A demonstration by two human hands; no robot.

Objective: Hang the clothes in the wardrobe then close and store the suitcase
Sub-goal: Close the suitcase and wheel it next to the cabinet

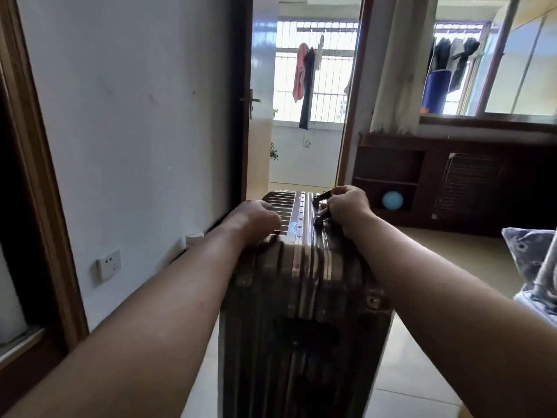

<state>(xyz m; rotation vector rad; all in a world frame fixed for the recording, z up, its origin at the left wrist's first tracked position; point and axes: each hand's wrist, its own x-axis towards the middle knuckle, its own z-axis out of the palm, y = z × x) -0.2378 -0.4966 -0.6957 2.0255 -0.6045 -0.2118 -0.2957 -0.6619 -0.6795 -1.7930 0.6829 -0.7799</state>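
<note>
A closed brown ribbed hard-shell suitcase [304, 297] with metal trim stands in front of me, its far end pointing toward the open doorway. My left hand [256, 220] curls over its upper left edge and grips it. My right hand [346, 206] holds the dark handle [321, 197] on the suitcase's right side, fingers wrapped round it. Both forearms reach forward along the case. No wardrobe interior or clothes from the suitcase are in sight.
A white wall with a socket [108, 264] runs along the left, a dark wooden frame [36, 176] at the far left. An open door [241, 101] leads to a balcony with hanging laundry [304, 82]. A low dark shelf unit [437, 182] stands right; patterned bedding [530, 260] lies at the right edge.
</note>
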